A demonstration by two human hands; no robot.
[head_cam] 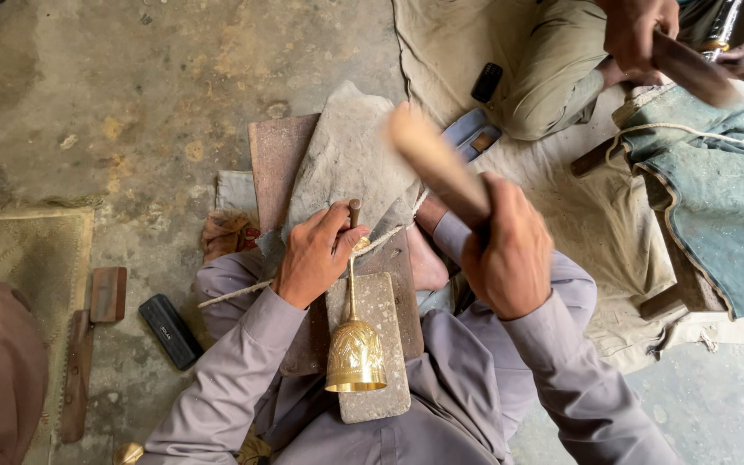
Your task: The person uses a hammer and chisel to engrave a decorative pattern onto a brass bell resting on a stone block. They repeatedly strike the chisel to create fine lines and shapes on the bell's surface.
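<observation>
Your left hand [313,256] pins a punch [355,213] to the brass bell [355,353] on its slab [378,362], right hand [510,258] gripping a raised mallet [437,164]; engraving looks partly done.

One brass bell [355,353], two wooden mallets [437,164], two black phones [170,331].

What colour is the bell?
Shiny gold, with engraved patterns on the bell, seen in the head view.

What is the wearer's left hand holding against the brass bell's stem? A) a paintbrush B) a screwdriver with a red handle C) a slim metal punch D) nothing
C: the left hand pinches a slim metal punch upright on the stem of the brass bell, while the right hand grips a blurred wooden mallet.
</observation>
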